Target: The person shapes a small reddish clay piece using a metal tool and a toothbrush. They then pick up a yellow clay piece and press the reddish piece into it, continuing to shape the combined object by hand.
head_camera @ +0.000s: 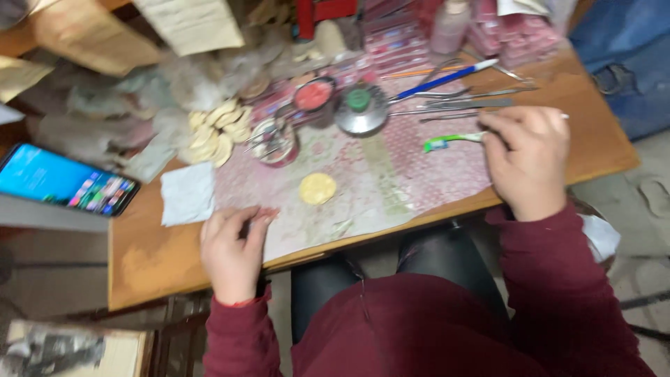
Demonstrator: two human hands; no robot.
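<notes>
My left hand [232, 246] rests with curled fingers on the near edge of a pink patterned mat [363, 174], holding nothing I can make out. A yellow round disc [317, 188] lies on the mat just right of it. My right hand [528, 159] is closed around the handle of a green and white toothbrush [447, 142], whose head points left over the mat. The picture is blurred by motion.
A pile of pale discs [216, 132], small round tins [314, 95] [360, 108], metal tools and a blue pen [447, 75] crowd the far side of the wooden table [153, 258]. A lit phone [66, 180] lies left, beside a white paper square [187, 194].
</notes>
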